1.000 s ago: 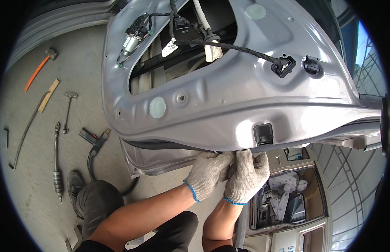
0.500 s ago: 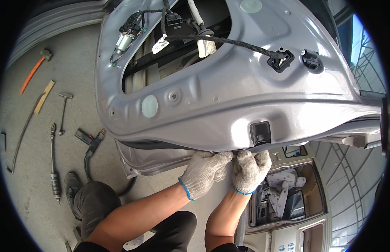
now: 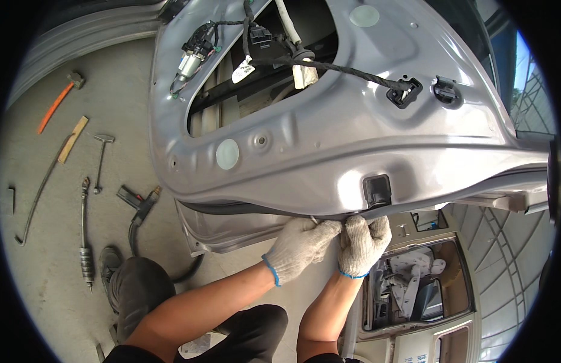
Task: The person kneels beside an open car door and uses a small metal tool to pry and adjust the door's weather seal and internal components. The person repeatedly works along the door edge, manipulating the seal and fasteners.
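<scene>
A bare silver-grey car door [image 3: 304, 163] stands before me, its inner panel toward me. A black rubber weatherstrip [image 3: 250, 209] runs along its near edge. Both my hands wear knitted, pale grey work gloves with blue cuffs. My left hand [image 3: 300, 245] is closed at the strip, fingers curled at the door edge; a small pale tip shows by its fingers, too small to name. Close beside it, my right hand [image 3: 362, 245] pinches the same strip just below the black recessed latch opening [image 3: 377, 191]. The fingertips of both hands are partly hidden.
Wiring [image 3: 347, 66] and a window motor [image 3: 189, 60] hang at the door's large opening. On the floor at left lie an orange-handled hammer [image 3: 56, 107], a small hammer [image 3: 100, 160], a hooked rod [image 3: 41, 187], a slide-hammer-like tool [image 3: 85, 242] and a black welding gun [image 3: 140, 206]. Behind stands a beige vehicle [image 3: 401, 339].
The view has shifted slightly, so the door and floor tools sit a little farther right. Both hands stay at the strip; a small pale tip now shows by my left fingers.
</scene>
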A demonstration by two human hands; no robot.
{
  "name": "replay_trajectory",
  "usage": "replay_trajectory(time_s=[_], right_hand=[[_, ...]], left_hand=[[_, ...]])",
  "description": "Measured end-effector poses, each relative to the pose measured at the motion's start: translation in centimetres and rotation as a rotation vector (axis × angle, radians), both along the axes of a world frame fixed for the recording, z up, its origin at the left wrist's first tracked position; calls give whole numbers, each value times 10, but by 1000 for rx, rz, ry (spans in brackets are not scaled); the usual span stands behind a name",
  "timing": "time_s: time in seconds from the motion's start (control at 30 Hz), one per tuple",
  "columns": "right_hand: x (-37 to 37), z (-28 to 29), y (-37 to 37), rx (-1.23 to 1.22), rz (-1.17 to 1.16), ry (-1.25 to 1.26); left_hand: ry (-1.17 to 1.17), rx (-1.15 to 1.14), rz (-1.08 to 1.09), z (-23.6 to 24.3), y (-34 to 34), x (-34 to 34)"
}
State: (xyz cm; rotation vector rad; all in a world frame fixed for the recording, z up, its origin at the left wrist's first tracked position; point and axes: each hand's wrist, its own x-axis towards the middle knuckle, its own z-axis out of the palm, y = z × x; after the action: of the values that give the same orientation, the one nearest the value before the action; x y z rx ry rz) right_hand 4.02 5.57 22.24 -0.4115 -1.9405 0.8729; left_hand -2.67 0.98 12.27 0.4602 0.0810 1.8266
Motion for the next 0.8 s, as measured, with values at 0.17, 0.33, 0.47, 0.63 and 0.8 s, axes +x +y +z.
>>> replay_trajectory(time_s=[0.17, 0.33, 0.47, 0.63, 0.8], right_hand=[[1, -7, -2, -105, -7, 10], [3, -8, -24, 51, -126, -193], [12, -21, -25, 59, -1, -34], [2, 5, -34, 351, -90, 60], [-4, 27, -41, 390, -160, 242]], left_hand=[[378, -144, 360, -4, -13, -3], [582, -235, 571, -13, -24, -2], [574, -356, 563, -14, -26, -2], [724, -469, 638, -41, -35, -2], [1129, -672, 555, -90, -85, 3]])
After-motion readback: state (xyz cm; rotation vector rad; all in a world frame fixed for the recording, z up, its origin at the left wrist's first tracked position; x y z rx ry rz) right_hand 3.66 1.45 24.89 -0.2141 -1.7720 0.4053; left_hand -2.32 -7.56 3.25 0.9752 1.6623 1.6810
